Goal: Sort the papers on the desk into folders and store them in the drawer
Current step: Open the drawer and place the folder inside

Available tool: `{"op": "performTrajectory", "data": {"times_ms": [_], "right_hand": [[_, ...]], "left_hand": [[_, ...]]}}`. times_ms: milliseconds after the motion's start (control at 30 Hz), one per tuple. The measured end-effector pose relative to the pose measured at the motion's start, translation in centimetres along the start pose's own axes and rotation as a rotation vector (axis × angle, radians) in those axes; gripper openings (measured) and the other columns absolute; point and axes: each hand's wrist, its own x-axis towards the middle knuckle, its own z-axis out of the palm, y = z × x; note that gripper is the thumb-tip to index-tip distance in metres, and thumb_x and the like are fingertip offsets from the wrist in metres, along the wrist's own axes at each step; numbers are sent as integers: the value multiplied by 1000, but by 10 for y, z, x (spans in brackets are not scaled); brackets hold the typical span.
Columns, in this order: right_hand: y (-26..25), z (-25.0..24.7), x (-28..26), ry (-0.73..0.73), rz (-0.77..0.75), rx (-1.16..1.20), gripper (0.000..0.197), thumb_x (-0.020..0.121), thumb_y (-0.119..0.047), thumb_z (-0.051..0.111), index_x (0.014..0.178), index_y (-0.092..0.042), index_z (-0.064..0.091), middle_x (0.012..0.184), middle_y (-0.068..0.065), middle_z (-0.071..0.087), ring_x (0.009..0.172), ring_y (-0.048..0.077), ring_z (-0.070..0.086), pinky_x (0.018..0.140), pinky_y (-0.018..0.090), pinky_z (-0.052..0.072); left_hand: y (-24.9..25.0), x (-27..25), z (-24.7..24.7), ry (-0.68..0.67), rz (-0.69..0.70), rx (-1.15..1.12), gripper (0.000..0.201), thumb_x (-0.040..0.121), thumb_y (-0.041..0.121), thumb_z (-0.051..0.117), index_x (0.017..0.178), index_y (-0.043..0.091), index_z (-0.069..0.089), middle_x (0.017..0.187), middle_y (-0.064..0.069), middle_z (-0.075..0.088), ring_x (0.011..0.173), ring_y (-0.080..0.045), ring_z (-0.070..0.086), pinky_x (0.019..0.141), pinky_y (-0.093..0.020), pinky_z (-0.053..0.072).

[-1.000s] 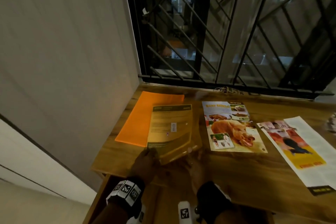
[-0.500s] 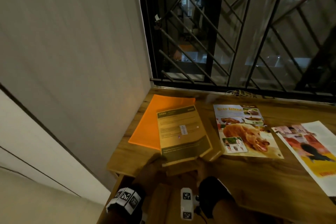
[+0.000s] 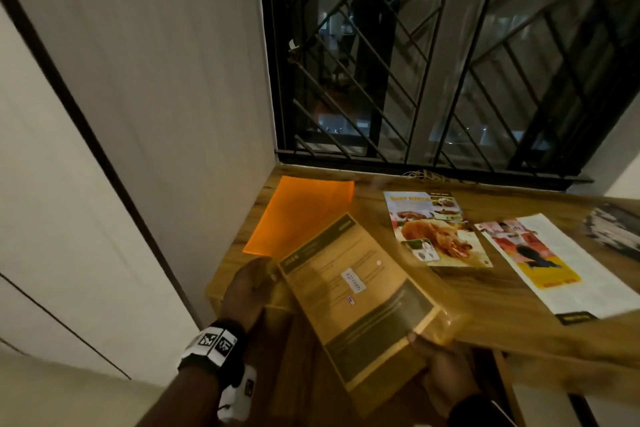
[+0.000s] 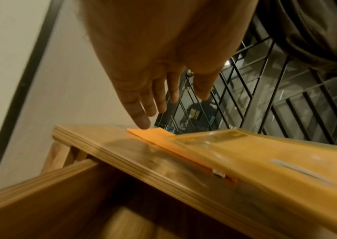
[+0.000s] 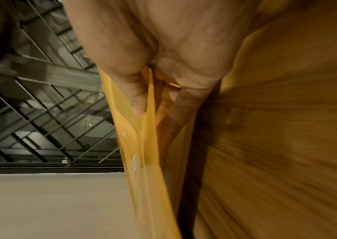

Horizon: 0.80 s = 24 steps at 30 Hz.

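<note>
While right hand (image 3: pixel 441 369) pinches yellow folder (image 3: pixel 360 295), left hand (image 3: pixel 247 291) hovers, fingers spread.

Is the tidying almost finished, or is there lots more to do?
Lots left. One paper is already inside the yellow folder, which the right hand pinches over the open drawer; the left hand steadies it. Two flyers and the orange folder lie on the desk.
</note>
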Motion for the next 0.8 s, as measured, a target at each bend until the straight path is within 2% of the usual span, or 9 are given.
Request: {"op": "performTrajectory", "data": {"times_ms": [100,167,267,333,467,533,633,733,800], "right_hand": [[11,-22,-36,-25,-14,4,34,82,3,67,112,-13,68,104,15,76,98,37,70,97,56,49],[20,-38,-54,-47,8,-13,47,76,0,75,121,-11,66,113,19,73,104,40,69,99,61,47],[27,-55,-80,-85,86,-23,65,65,-8,87,126,-17,64,120,22,69,112,47,63,97,70,44],[28,-64,-95,-66,143,-59,54,71,-8,83,120,-22,66,116,20,71,111,48,62,91,71,46],[34,-83,-112,-3,178,-70,40,83,-5,69,122,-10,64,115,23,70,109,44,62,85,54,53],[36,-85,-117,-8,203,-92,41,84,-10,69,125,-11,64,115,19,71,110,43,64,89,56,53],[41,-88,-119,-58,301,-83,36,88,-9,65,124,-10,66,118,18,71,111,41,66,96,60,50],[48,-84,-117,-74,377,-123,32,89,-7,64,120,-12,67,110,16,74,109,40,66,86,55,53],[51,-83,-114,-73,431,-174,36,86,-7,66,121,-16,66,108,16,75,110,40,64,85,56,53]], "left_hand": [[-9,-10,-9,-4,23,62,42,99,29,56,140,20,50,144,-6,51,127,-25,52,97,-31,39],[-4,-24,-9,-54,-4,47,40,101,29,52,140,20,49,143,-3,49,128,-25,50,100,-34,39],[1,-49,-19,-218,22,-21,12,101,29,51,109,35,58,120,5,59,112,-22,58,86,-32,45],[-11,-61,-29,-341,-13,-49,10,98,31,56,104,34,64,111,4,67,105,-19,64,91,-39,51],[-37,-101,-48,-579,-262,-281,31,81,39,77,105,20,73,104,-8,75,98,-27,72,86,-43,56],[-53,-122,-55,-652,-362,-327,54,69,40,84,110,9,70,110,-15,73,100,-33,71,84,-44,56],[-73,-145,-59,-681,-417,-335,57,68,39,79,113,6,67,114,-14,71,103,-36,69,89,-52,56],[-69,-161,-58,-611,-513,-480,45,72,25,78,113,14,65,110,-18,70,99,-41,68,78,-52,58],[-70,-163,-52,-545,-584,-539,50,72,24,76,119,17,60,115,-22,66,101,-45,66,78,-54,58]]}}
